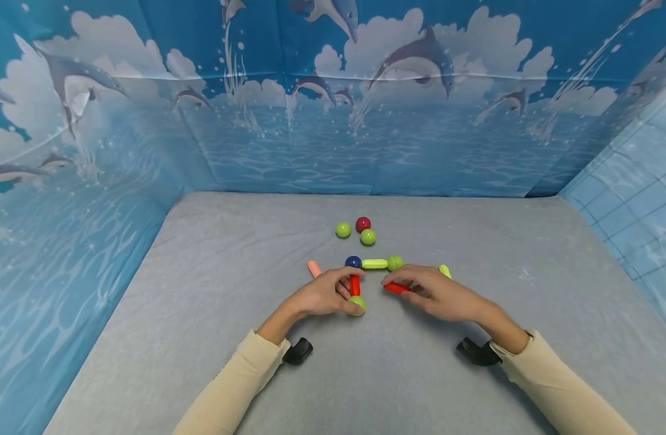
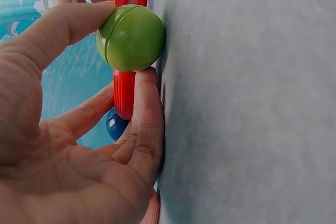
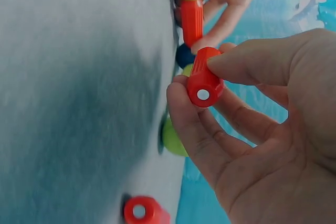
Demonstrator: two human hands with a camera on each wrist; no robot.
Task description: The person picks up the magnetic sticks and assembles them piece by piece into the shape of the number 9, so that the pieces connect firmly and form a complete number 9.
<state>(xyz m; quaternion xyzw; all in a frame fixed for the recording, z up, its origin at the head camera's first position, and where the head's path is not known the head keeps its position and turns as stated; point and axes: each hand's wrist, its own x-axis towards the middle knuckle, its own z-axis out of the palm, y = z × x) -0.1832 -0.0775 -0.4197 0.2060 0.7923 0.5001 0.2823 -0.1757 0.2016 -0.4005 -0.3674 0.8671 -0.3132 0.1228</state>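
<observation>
My left hand (image 1: pixel 323 295) grips a green ball (image 2: pixel 134 38) between thumb and fingers, low over the grey surface. From this ball a red rod (image 1: pixel 355 285) runs to a blue ball (image 1: pixel 353 261). A yellow-green rod (image 1: pixel 375 264) links the blue ball to another green ball (image 1: pixel 395 262), making an L-shaped chain. To the right of the chain, my right hand (image 1: pixel 442 294) pinches a separate red rod (image 3: pixel 206 74) between thumb and fingers. This rod's near end shows a round silvery disc, and it stands apart from the held green ball.
Behind the chain lie a red ball (image 1: pixel 362 224) and two green balls (image 1: pixel 342 229). A salmon rod (image 1: pixel 313 268) is beyond my left hand; a yellow-green rod (image 1: pixel 445 270) pokes out behind my right. Another red rod (image 3: pixel 144 211) lies nearby. Dolphin-print curtains (image 1: pixel 289 151) border the surface.
</observation>
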